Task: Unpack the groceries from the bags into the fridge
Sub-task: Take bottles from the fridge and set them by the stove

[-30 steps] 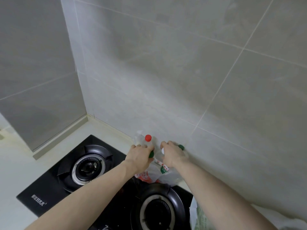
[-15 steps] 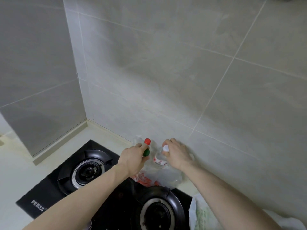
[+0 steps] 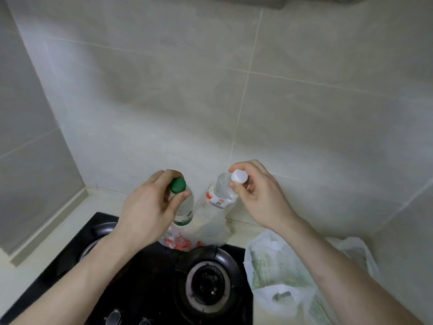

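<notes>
Two clear plastic bottles are in view: one with a green cap [image 3: 177,185] and one with a white cap [image 3: 239,177]. Two hands appear, the left hand [image 3: 150,207] and the right hand [image 3: 260,195], each holding one bottle near its cap. Two plastic bags sit by the wall: a clear bag with red print [image 3: 187,240] and a white bag with green print [image 3: 281,273]. One black gas stove [image 3: 150,277] shows two burners.

- green-capped bottle [image 3: 185,205]: clear, smooth plastic
- white-capped bottle [image 3: 222,193]: clear plastic, glossy paper-like label
- bags [image 3: 276,266]: thin, crinkled translucent plastic
- gas hob [image 3: 150,277]: glossy black glass
- wall tiles [image 3: 304,113]: smooth, matt grey
</notes>
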Available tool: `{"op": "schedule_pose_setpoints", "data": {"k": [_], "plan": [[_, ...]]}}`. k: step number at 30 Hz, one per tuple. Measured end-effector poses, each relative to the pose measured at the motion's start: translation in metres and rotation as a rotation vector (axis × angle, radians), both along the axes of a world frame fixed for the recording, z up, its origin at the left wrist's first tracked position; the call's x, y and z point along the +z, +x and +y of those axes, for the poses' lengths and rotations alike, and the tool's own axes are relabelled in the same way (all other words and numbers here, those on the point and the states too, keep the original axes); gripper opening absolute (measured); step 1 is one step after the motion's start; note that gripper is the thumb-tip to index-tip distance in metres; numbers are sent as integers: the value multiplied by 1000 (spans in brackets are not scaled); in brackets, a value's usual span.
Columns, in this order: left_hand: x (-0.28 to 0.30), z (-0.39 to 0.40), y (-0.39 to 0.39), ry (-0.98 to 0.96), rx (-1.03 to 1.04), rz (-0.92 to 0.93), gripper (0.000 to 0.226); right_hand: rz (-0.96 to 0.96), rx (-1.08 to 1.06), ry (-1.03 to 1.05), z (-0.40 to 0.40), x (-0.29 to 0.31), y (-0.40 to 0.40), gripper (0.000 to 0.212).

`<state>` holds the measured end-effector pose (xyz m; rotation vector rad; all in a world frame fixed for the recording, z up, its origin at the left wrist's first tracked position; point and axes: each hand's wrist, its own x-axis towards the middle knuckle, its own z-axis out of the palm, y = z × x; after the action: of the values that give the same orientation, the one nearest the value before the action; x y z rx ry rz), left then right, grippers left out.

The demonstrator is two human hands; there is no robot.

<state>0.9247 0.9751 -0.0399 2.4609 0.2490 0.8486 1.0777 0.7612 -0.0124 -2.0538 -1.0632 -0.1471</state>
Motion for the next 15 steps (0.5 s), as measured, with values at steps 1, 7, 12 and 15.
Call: {"op": "schedule_pose_setpoints", "data": {"k": [1,7,12,15], "plan": [[6,-8,-8,-15,-26,0,23,16,-11,13,-16,6,-8,16],[-5,-63,-43,-82,-179,112,15,128,-70,-207,-102,-9,-58,11],[-44,-113,-60,-110,-263,276,17,259,-129,-347,-161,-57,-99,14],[-65,-144,-71,-151,-303,335,17,339,-175,-380,-194,-81,-120,16]]}}
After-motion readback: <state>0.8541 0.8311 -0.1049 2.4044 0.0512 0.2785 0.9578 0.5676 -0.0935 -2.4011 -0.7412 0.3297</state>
